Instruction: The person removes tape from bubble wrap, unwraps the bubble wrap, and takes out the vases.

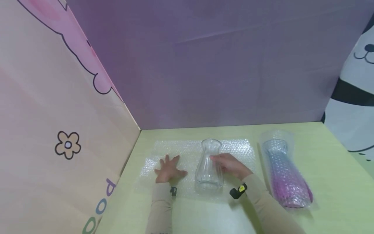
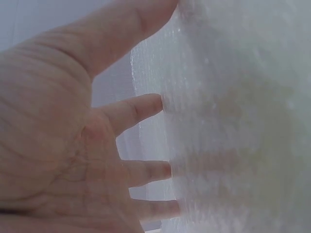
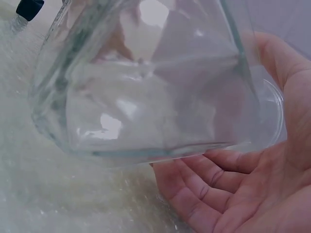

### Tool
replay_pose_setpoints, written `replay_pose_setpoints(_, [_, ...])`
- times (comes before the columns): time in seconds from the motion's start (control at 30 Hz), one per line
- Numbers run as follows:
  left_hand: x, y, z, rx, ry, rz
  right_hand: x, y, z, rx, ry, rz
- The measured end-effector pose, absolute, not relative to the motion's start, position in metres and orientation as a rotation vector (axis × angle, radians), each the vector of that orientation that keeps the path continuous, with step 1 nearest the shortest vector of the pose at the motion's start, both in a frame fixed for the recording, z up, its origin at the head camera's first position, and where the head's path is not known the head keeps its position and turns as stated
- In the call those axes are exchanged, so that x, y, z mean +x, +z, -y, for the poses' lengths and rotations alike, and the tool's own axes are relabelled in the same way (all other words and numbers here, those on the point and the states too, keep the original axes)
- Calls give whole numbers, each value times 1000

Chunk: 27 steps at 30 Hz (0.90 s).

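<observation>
A clear glass vase [image 1: 208, 169] with a flared rim lies over a sheet of bubble wrap [image 1: 187, 148] on the table. My right hand [image 1: 231, 165] grips the vase at its right side, near the neck. In the right wrist view the thumb and fingers [image 3: 194, 194] curl about the glass [image 3: 146, 107], its wide base toward the camera. With fingers spread and straight, my left hand [image 1: 168, 169] presses on the wrap left of the vase. The left wrist view shows its fingertips [image 2: 155, 102] touching the bubble wrap [image 2: 233, 126].
To the right, a blue-to-pink vase [image 1: 286, 175] inside bubble wrap lies on the pale table [image 1: 330, 162]. A purple panel [image 1: 219, 65] rises behind the table, and a printed panel [image 1: 43, 113] stands along the left. Small black wrist cameras [image 1: 238, 191] are strapped at the wrists.
</observation>
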<state>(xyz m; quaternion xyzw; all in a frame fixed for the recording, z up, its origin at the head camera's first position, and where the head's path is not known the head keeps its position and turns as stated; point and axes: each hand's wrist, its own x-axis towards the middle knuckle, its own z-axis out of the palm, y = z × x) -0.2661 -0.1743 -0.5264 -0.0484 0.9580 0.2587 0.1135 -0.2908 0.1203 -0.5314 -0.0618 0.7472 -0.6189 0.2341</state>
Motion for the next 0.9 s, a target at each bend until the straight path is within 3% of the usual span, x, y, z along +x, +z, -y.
replay_pose_setpoints(0.9, [-265, -522, 174, -136, 789, -2810, -293, -535, -127, -182, -1875, -1897])
